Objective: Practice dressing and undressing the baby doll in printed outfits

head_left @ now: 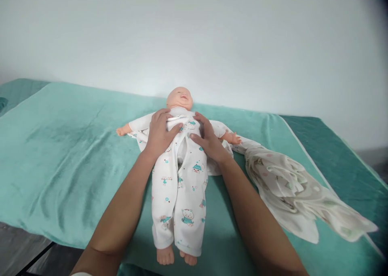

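Note:
A baby doll point(180, 98) lies on its back, head toward the wall, arms spread and bare feet toward me. White patterned trousers point(190, 187) cover its legs and reach up over its belly. My left hand point(163, 132) rests on the left side of the doll's torso at the upper part of the trousers, fingers spread. On the other side lies my right hand point(207, 138), its thumb and fingers apart over the cloth. More patterned cloth point(214, 169) spreads out beneath the doll's body and arms.
The doll lies on a green sheet point(75, 167) over a table or bed against a pale wall point(194, 37). A crumpled whitish cloth point(285, 183) lies to the right. Darker green fabric point(336, 146) shows at the far right, grey floor point(18, 247) at the lower left.

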The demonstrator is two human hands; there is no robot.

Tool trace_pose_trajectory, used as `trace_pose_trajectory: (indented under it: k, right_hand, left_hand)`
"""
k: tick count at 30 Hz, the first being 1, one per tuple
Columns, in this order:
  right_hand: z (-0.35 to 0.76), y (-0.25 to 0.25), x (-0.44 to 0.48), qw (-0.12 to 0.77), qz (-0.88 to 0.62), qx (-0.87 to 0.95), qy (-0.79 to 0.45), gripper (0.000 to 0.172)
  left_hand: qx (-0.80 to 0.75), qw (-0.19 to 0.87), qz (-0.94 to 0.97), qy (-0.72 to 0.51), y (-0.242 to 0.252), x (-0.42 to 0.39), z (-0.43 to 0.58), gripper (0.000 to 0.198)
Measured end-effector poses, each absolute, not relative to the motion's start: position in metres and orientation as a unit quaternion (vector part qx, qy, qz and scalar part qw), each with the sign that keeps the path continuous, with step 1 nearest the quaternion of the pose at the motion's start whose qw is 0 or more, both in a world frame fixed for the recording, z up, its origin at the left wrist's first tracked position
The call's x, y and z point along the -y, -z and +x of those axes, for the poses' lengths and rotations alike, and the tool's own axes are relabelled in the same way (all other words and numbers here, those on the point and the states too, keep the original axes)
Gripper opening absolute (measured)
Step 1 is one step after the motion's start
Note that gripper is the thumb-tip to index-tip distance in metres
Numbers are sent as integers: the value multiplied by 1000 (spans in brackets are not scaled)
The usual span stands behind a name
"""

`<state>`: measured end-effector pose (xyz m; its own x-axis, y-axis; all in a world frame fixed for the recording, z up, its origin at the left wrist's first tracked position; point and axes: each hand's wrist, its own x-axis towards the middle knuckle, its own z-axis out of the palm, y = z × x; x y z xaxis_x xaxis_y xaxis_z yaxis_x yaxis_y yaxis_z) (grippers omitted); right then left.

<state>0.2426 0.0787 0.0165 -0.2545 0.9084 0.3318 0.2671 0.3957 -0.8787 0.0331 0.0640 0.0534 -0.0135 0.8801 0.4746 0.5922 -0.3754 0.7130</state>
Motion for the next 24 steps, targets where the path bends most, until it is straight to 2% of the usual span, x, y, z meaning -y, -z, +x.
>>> trace_pose_trajectory:
  k: [4, 10, 13, 20, 22, 24]
  right_hand:
    - [244, -17, -80, 441, -402, 719, -355, 77]
    - [241, -21, -81, 444, -412, 734, -307, 79]
    - [239, -24, -78, 453, -408, 742, -279, 69]
    - [229, -38, -64, 515, -363, 735, -251, 36]
    - [227, -42, -61, 524, -359, 727, -259, 32]
    - [226, -44, -58, 531, -367, 721, -254, 35]
  left_hand:
    - [-488, 75, 738, -460, -55, -59, 38, 8]
    - [-480, -26, 751, -453, -51, -56, 42, 19]
    - [-489, -54, 750, -442, -47, -57, 42, 27]
    - [-503, -42, 745, -435, -42, -57, 43, 40]
    - [-496, -44, 744, -445, -41, -55, 43, 43]
    - [-495, -45, 740, -453, -40, -54, 43, 44]
